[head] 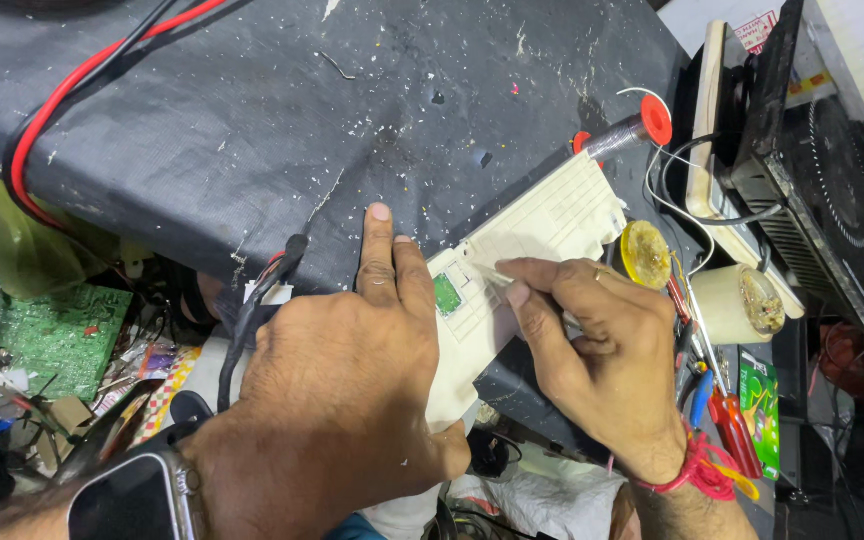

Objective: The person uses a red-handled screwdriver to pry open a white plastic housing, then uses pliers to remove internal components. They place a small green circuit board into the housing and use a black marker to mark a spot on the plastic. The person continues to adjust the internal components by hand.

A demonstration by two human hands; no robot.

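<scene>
A red solder spool (655, 120) lies on the black bench cover (252, 130). Right of the spool stands a dark appliance (812, 170); below it, a flux tin (646, 254). A green circuit board (57, 338) lies far left.

From twelve to ten o'clock my black speckled table (252, 110) lies open; at three o'clock a red solder spool (642, 125), yellow flux tin (645, 253) and cream cup (737, 303) crowd it.

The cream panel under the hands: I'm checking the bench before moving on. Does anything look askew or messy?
The cream panel lies skewed, its near end jutting past the black mat, steadied by the left hand. The mat is speckled with pale flecks. The right hand holds a thin tool to it.
</scene>
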